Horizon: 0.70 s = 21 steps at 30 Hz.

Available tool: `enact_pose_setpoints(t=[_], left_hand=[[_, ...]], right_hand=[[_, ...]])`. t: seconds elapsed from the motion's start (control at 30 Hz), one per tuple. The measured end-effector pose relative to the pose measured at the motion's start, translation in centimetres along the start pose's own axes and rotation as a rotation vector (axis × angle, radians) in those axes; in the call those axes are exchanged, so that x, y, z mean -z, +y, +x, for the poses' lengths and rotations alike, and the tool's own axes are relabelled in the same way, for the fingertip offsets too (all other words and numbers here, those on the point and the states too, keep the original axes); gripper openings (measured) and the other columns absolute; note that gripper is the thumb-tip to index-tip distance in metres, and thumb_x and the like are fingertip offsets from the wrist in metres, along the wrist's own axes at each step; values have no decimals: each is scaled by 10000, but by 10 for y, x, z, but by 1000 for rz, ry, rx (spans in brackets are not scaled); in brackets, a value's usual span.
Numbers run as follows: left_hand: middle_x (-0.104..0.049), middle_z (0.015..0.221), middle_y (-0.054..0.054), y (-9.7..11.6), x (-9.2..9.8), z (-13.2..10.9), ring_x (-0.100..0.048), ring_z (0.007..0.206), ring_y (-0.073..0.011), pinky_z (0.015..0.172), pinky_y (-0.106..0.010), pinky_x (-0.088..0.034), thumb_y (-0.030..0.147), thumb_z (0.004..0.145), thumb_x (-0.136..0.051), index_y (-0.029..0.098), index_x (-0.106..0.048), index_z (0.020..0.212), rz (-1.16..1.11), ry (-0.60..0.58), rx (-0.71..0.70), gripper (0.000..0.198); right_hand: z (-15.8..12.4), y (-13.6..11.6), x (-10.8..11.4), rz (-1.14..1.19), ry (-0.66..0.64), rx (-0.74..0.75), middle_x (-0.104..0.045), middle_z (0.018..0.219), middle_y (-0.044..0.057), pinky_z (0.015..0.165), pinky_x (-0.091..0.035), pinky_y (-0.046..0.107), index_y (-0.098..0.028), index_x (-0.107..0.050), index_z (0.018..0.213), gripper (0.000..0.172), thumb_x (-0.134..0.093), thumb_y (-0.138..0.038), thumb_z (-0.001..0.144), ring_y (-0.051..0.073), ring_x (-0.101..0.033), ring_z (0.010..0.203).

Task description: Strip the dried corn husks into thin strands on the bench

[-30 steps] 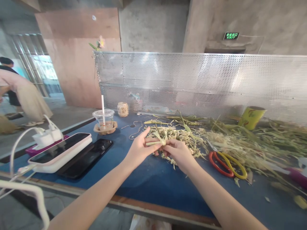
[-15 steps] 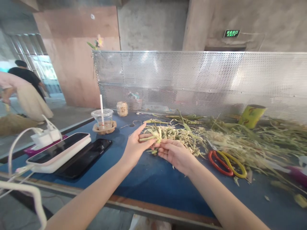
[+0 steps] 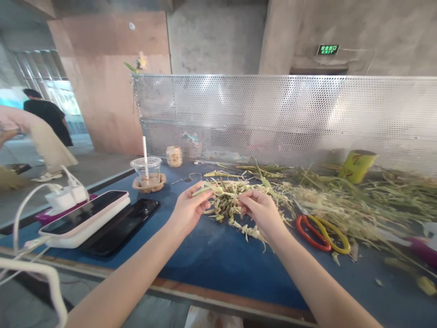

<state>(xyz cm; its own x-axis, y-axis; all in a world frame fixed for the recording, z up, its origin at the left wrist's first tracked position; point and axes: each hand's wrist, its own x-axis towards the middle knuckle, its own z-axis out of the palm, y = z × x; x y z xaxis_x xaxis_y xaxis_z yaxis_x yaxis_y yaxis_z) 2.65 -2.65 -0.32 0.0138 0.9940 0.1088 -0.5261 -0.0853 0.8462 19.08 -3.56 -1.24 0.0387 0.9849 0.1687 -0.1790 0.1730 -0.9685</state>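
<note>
Pinched between thumb and fingers of my left hand [image 3: 189, 207] is one end of a pale green plant strip [image 3: 226, 193]. My right hand [image 3: 262, 213] grips the same strip farther along, so it stretches between the two hands. A length of knotted or braided plant fibre [image 3: 248, 231] trails onto the table below my right hand; whether it joins the strip is hard to tell. Behind both hands lies a heap of dry, twisted plant pieces [image 3: 225, 207]. Scissors [image 3: 322, 233] with one red and one yellow handle rest to the right.
Loose stalks and leaves [image 3: 375, 205] cover the right side of the blue table [image 3: 218, 269], with a yellow-green cup [image 3: 358, 166] tilted among them. Phones [image 3: 124, 225], a power strip [image 3: 64, 205] and a plastic cup [image 3: 146, 168] stand left. Perforated metal panels [image 3: 239, 114] rise behind. Two people are at far left.
My hands have moved apart, drawing the plant strip out between them. The knotted length below my right hand now shows. At far left, the two people have shifted slightly.
</note>
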Motion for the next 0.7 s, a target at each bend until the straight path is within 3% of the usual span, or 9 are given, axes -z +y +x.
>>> enact_pose_setpoints(t=[0.1, 0.23, 0.3, 0.43, 0.53, 0.63, 0.7], left_hand=[[-676, 705, -39, 0, 0, -1, -584, 577, -87, 378, -134, -388, 39, 619, -674, 86, -598, 1023, 16, -2, 21, 414], [-681, 723, -59, -3, -3, -9, -523, 440, -83, 354, -194, -377, 60, 609, -689, 74, -455, 1240, 107, -89, 89, 673], [-673, 719, -43, -4, -4, -11, -517, 449, -86, 387, -209, -385, 98, 614, -699, 90, -381, 1301, 212, -134, 65, 757], [-664, 707, -9, -3, -4, -14, -562, 583, -108, 529, -219, -426, 143, 647, -688, 140, -256, 1367, 366, -194, -19, 840], [-675, 711, -14, 0, -5, -16, -577, 558, -124, 623, -299, -456, 194, 732, -612, 147, -38, 1406, 333, -331, 19, 887], [-681, 745, -31, 1, -6, -19, -572, 531, -125, 616, -325, -450, 203, 731, -612, 168, 62, 1400, 266, -428, 16, 951], [-681, 751, -38, 0, -6, -20, -582, 570, -131, 614, -310, -444, 168, 678, -667, 183, 69, 1398, 276, -426, 8, 1030]], right_hand=[[-1, -3, 0, -116, -54, 11, -546, 537, -39, 513, -391, 219, -164, -529, 656, 111, -615, -232, 642, 78, -490, 495], [-8, -5, -4, -119, -376, -28, -613, 767, 6, 590, -435, 245, -179, -540, 862, 208, -607, -237, 674, 123, -580, 674], [-9, -3, -5, -136, -474, 5, -630, 772, 10, 628, -442, 253, -182, -525, 910, 240, -614, -246, 697, 124, -593, 693], [-7, 3, -5, -171, -484, 42, -648, 696, -4, 636, -442, 257, -182, -517, 916, 257, -639, -252, 701, 122, -606, 646], [-7, 2, -5, -170, -472, 39, -646, 613, -16, 589, -433, 255, -172, -503, 977, 341, -654, -269, 687, 124, -590, 573], [-8, 0, -7, -165, -422, 26, -658, 598, -11, 606, -442, 265, -159, -494, 1006, 399, -664, -272, 663, 142, -615, 589], [-9, -1, -8, -189, -365, 28, -663, 595, -11, 632, -456, 275, -157, -487, 1020, 415, -657, -236, 650, 162, -641, 625]])
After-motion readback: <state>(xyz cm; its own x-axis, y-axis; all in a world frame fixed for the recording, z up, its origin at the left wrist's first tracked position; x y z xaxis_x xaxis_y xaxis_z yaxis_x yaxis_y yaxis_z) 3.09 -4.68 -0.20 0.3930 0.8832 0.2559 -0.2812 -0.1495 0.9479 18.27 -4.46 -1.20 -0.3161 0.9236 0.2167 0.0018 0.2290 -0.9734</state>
